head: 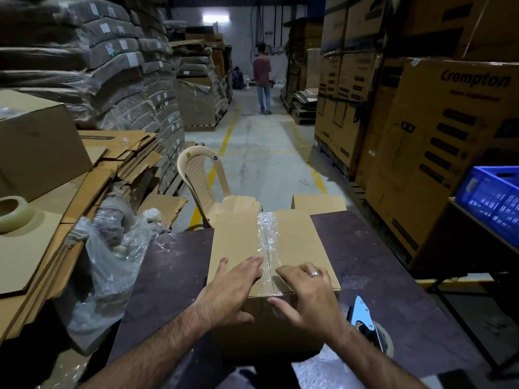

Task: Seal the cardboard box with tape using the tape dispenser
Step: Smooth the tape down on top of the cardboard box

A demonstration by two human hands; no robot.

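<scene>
- Closest to me, my left hand (233, 287) lies flat on the cardboard box (238, 240), fingers straight, fingertips at the edge of the tape strip (266, 234); it grips nothing.
- My right hand (306, 293) rests on the near top edge, fingers loosely bent on the lid, thumb stretched across the front face; it holds nothing.
- The box stands on the dark table (379, 262), flaps closed, so I cannot see its contents. Clear, wrinkled tape runs along the centre seam from the far edge to the near one.
- The tape dispenser (365, 318) lies on the table just right of my right wrist, untouched.
- A blue crate (488, 197) sits at the right; its inside is hidden from me.
- A clear plastic bag (112, 262) slumps left of the table; I cannot make out what is in it.
- A spare tape roll (12, 213) rests on flattened cardboard at far left.
</scene>
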